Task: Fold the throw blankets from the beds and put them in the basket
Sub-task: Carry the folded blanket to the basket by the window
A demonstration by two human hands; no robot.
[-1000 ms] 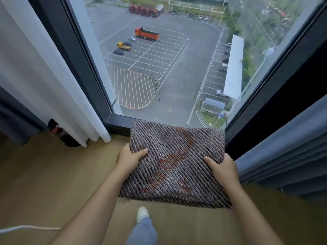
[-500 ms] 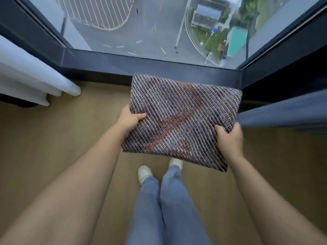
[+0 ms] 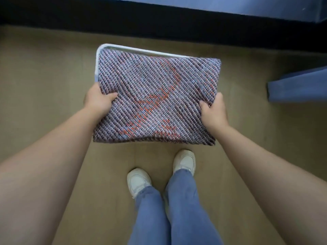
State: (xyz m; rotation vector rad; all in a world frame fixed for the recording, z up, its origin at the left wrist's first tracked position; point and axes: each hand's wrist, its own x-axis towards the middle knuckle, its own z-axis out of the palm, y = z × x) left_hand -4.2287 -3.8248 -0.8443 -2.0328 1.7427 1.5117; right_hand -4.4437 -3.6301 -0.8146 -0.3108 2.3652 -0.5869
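Observation:
A folded knitted throw blanket (image 3: 155,98), grey-purple with an orange pattern, is held flat out in front of me. My left hand (image 3: 99,101) grips its left edge with the thumb on top. Its right edge is gripped the same way by my right hand (image 3: 213,108). Just beyond and under the blanket a white basket rim (image 3: 123,49) shows along the blanket's far and left sides; the rest of the basket is hidden by the blanket.
Wooden floor (image 3: 44,76) lies all around. A dark window base (image 3: 159,23) runs across the top. A blue curtain hem (image 3: 297,87) hangs at the right. My white shoes (image 3: 139,179) and jeans stand below the blanket.
My view has tilted down from the window to the floor. The blanket stays in both hands and now hangs over a white basket rim that was not visible before.

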